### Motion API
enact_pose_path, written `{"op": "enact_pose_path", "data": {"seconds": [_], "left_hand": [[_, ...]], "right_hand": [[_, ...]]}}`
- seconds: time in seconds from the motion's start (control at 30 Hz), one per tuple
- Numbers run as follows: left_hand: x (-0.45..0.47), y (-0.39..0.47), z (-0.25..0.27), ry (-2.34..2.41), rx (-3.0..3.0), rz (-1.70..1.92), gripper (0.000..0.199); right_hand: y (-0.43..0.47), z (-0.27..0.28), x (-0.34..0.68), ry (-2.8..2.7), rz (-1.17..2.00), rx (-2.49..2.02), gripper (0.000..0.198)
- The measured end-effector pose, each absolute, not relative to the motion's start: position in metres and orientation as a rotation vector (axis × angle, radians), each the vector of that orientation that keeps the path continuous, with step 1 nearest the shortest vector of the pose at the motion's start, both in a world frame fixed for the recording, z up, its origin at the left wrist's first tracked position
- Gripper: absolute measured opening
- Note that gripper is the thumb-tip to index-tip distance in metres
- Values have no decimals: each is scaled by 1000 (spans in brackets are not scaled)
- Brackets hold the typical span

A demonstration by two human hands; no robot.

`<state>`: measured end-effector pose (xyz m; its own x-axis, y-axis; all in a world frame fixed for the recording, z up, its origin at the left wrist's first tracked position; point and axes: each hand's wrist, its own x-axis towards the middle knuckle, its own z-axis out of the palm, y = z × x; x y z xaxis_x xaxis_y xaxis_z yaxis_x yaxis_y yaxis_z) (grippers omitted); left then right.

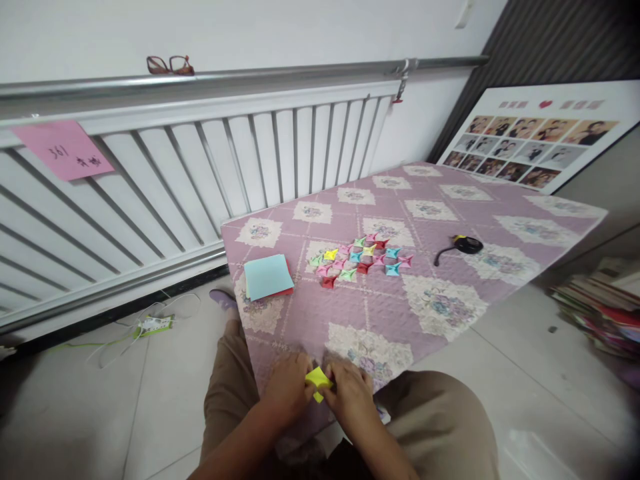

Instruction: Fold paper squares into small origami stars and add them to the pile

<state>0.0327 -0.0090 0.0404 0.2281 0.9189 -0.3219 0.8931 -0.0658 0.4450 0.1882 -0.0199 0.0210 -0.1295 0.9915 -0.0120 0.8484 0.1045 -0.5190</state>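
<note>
Between my two hands, at the near edge of the table, is a small folded piece of yellow paper (pixel 319 380). My left hand (pixel 290 387) pinches its left corner. On the right side, my right hand (pixel 349 390) grips the opposite corner with thumb and fingers. Farther up the cloth lies a cluster of small folded paper shapes (pixel 355 256) in pink, red, green, blue and yellow. Left of them rests a stack of square paper sheets (pixel 269 277), light blue on top with a red edge showing beneath.
A patterned purple tablecloth (pixel 300 320) covers the table. A coiled black cable (pixel 467 245) lies at its right. Behind stand a white radiator (pixel 260 153) and a photo board (pixel 535 137). Glasses (pixel 170 65) sit on the pipe. A power strip (pixel 154 325) is on the floor.
</note>
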Motion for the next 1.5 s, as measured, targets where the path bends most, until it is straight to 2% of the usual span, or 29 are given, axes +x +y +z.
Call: {"op": "enact_pose_path", "data": {"seconds": [0.1, 0.3, 0.47, 0.73, 0.83, 0.93, 1.13, 1.5], "left_hand": [[31, -9, 40, 1607, 1982, 51, 22], [27, -2, 37, 1473, 2129, 13, 10], [24, -2, 36, 1447, 2152, 61, 6], [17, -13, 18, 1545, 2668, 471, 14], [17, -19, 0, 1528, 2776, 566, 17], [17, -25, -9, 1550, 2740, 551, 19], [15, -33, 4, 1499, 2499, 218, 28], [19, -49, 14, 1668, 2260, 301, 19]], "right_hand": [[-20, 16, 190, -2052, 603, -1725, 17], [-19, 16, 195, -2096, 675, -1631, 21], [-16, 27, 202, -2201, 736, -1523, 10], [-6, 20, 194, -2199, 270, -1329, 17], [-10, 3, 194, -2220, 221, -1319, 14], [-18, -5, 197, -2205, 252, -1335, 17], [-23, 4, 201, -2414, 372, -1272, 31], [-20, 3, 205, -2391, 576, -1341, 16]]}}
